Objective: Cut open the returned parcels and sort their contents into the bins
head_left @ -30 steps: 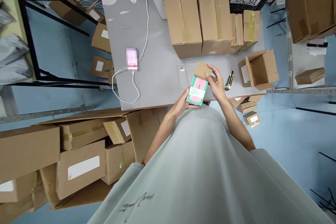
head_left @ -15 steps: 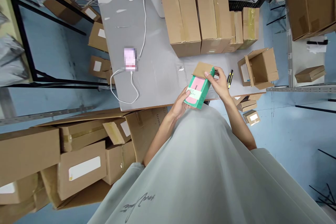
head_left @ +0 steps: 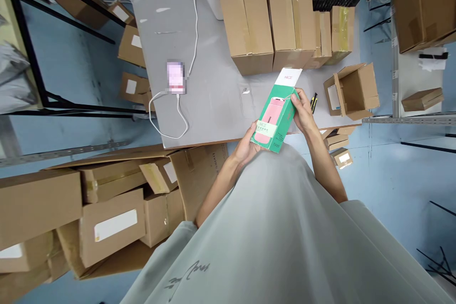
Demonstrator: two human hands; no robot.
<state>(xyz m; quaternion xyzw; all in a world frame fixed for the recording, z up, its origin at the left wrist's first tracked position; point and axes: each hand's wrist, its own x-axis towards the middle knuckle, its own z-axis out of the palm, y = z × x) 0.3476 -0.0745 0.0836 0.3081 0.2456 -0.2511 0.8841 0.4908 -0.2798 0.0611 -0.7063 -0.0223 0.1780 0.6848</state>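
Observation:
A green box point(head_left: 282, 118) with a pink item pictured on its front is held tilted over the table's front edge. At its upper end a white flap point(head_left: 288, 77) stands raised. My left hand point(head_left: 246, 146) is closed around the lower left of the box, its fingers partly hidden beneath. My right hand point(head_left: 302, 110) grips the upper right side, thumb on the front face. Just right of that hand, a yellow and black box cutter point(head_left: 314, 103) lies on the table. Beyond it sits an open cardboard box point(head_left: 352, 91).
Several closed cartons point(head_left: 245, 19) stand along the back of the grey table point(head_left: 213, 99). A phone point(head_left: 175, 77) with a white cable lies at left. A large carton point(head_left: 199, 171) full of boxes stands on the lower left. Shelving point(head_left: 26, 57) rises at far left.
The brown inner flap that covered the top of the green box is out of sight; a white printed flap now shows there. More of the box's front is visible. Both hands still hold it.

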